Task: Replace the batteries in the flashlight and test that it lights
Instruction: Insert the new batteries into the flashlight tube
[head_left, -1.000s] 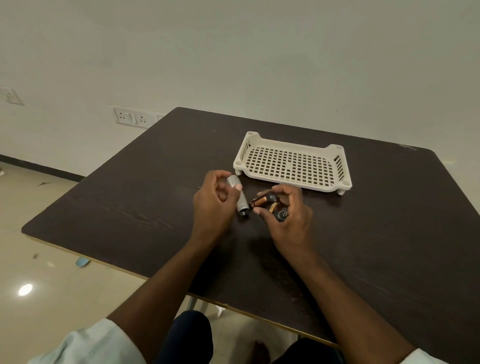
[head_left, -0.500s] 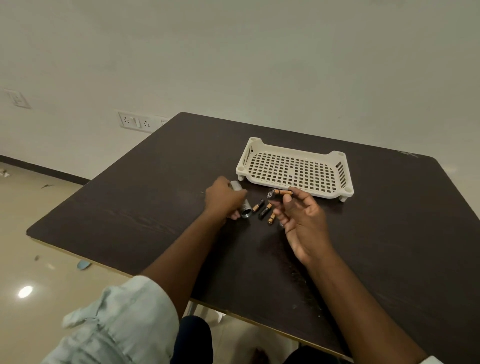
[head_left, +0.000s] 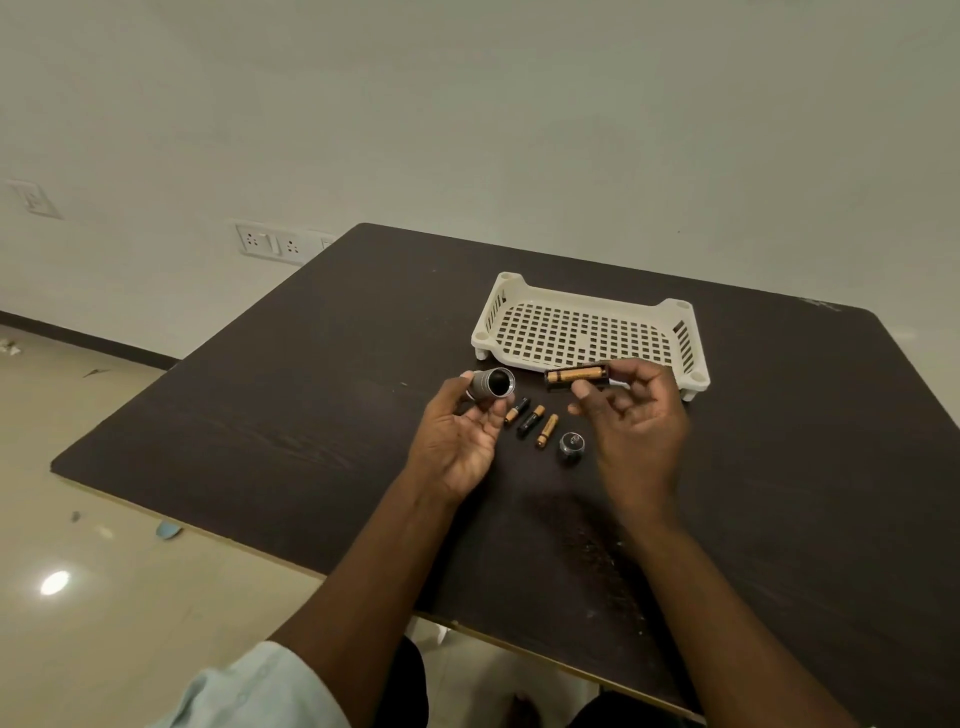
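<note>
My left hand (head_left: 460, 441) holds the grey flashlight body (head_left: 491, 384) just above the dark table (head_left: 291, 415), its hollow end turned up toward me. My right hand (head_left: 636, 421) pinches a black battery holder (head_left: 575, 375) loaded with copper-and-black batteries, level with the flashlight body and a short gap to its right. Three loose batteries (head_left: 531, 420) lie side by side on the table between my hands. The round flashlight end cap (head_left: 571, 445) sits on the table just right of them, below my right fingers.
A cream perforated plastic tray (head_left: 592, 332) stands right behind my hands. The table's near edge runs under my forearms. A wall with power sockets (head_left: 270, 243) is at the left, with tiled floor below.
Both hands have risen off the table. The flashlight body's hollow end now faces me, and the battery holder has been lifted out to the right. The three loose batteries stayed put.
</note>
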